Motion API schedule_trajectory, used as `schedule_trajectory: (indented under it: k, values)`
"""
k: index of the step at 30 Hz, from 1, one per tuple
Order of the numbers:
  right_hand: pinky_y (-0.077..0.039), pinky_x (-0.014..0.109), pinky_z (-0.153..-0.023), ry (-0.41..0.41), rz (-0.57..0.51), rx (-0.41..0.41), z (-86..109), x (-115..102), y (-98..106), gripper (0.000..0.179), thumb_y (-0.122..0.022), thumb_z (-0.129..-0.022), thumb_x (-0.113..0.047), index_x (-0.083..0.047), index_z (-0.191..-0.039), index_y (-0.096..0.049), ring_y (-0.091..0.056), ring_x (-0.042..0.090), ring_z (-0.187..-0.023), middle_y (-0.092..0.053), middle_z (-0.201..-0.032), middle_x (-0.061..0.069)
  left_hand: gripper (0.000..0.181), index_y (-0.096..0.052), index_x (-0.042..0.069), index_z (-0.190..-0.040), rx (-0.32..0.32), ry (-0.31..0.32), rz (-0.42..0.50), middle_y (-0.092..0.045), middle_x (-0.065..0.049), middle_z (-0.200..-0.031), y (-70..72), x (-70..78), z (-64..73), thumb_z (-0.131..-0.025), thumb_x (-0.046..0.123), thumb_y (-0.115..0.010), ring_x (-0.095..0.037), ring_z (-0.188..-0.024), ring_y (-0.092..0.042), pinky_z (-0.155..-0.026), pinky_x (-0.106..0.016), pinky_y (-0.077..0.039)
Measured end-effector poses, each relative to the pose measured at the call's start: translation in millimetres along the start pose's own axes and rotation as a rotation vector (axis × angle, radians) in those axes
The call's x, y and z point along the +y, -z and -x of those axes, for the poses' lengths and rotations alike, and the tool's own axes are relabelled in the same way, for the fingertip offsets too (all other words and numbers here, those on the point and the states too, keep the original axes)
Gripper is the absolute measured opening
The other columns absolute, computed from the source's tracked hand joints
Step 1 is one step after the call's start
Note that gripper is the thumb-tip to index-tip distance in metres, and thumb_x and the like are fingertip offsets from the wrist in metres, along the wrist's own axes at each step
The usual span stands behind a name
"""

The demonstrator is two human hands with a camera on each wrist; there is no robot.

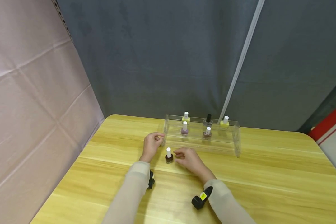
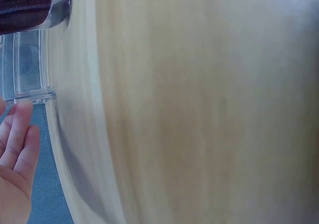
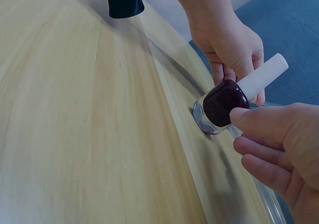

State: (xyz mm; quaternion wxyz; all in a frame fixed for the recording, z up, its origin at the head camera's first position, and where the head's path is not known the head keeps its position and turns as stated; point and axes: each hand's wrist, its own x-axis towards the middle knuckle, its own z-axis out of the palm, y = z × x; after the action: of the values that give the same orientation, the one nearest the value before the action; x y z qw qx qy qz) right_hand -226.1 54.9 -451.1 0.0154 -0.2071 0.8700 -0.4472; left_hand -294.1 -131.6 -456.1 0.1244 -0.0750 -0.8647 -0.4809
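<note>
A dark nail polish bottle (image 1: 169, 158) with a white cap stands upright on the table, between the two hands and in front of a clear stepped rack (image 1: 201, 148). My right hand (image 1: 189, 160) is just to its right, fingers loosely bent; in the right wrist view the thumb overlaps the bottle (image 3: 223, 104), but in the head view a small gap shows. My left hand (image 1: 151, 145) has its fingertips at the rack's left end; whether they touch it I cannot tell. Nothing is held in either hand. The left wrist view shows the left fingers (image 2: 19, 134) fairly straight.
Several polish bottles stand on the rack: a yellow one (image 1: 186, 119), a black-capped one (image 1: 208, 122) and another yellow one (image 1: 224, 122) at the back, a purple one (image 1: 184, 131) and a brownish one (image 1: 207, 135) lower. A grey curtain (image 1: 162, 62) hangs behind the wooden table (image 1: 268, 174).
</note>
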Motion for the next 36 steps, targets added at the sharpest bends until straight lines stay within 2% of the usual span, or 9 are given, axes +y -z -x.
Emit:
schedule_trajectory:
  k: [6, 13, 20, 36]
  values:
    - [-0.053, 0.029, -0.076, -0.028, -0.018, -0.022, -5.5, -2.7, -3.6, 0.031, -0.071, -0.081, -0.005, 0.003, -0.11, -0.065, -0.064, 0.023, -0.091, -0.065, -0.104, 0.015, 0.011, -0.073, 0.004, -0.091, 0.001, -0.003, -0.007, -0.061, -0.002, -0.064, 0.5, -0.6, -0.8, -0.083, 0.002, -0.065, -0.008, -0.046, -0.045, -0.04, -0.019, -0.034]
    - [-0.052, 0.026, -0.075, 0.011, -0.041, -0.046, -8.0, -0.7, -6.2, 0.027, -0.07, -0.082, -0.004, 0.002, -0.108, -0.066, -0.065, 0.02, -0.089, -0.065, -0.103, 0.013, 0.011, -0.073, 0.004, -0.091, 0.005, -0.01, -0.008, -0.062, -0.003, -0.064, 0.3, 0.9, -0.3, -0.084, 0.002, -0.065, -0.009, -0.046, -0.046, -0.039, -0.019, -0.035]
    - [-0.052, 0.024, -0.074, 0.008, -0.058, -0.066, -10.2, 0.3, -10.1, 0.025, -0.069, -0.082, -0.002, 0.003, -0.106, -0.066, -0.065, 0.02, -0.088, -0.065, -0.103, 0.014, 0.014, -0.072, 0.002, -0.092, 0.0, -0.023, -0.002, -0.062, -0.003, -0.065, 0.8, 0.2, -0.1, -0.083, 0.0, -0.063, -0.009, -0.048, -0.047, -0.041, -0.019, -0.035]
    - [-0.052, 0.021, -0.07, 0.01, -0.068, -0.024, -6.8, 2.0, -16.1, 0.021, -0.069, -0.083, -0.004, 0.002, -0.102, -0.067, -0.065, 0.017, -0.084, -0.066, -0.101, 0.012, 0.013, -0.073, 0.002, -0.093, 0.0, -0.011, -0.008, -0.062, -0.003, -0.065, 0.1, 0.0, -0.5, -0.084, 0.002, -0.063, -0.009, -0.047, -0.047, -0.041, -0.019, -0.035]
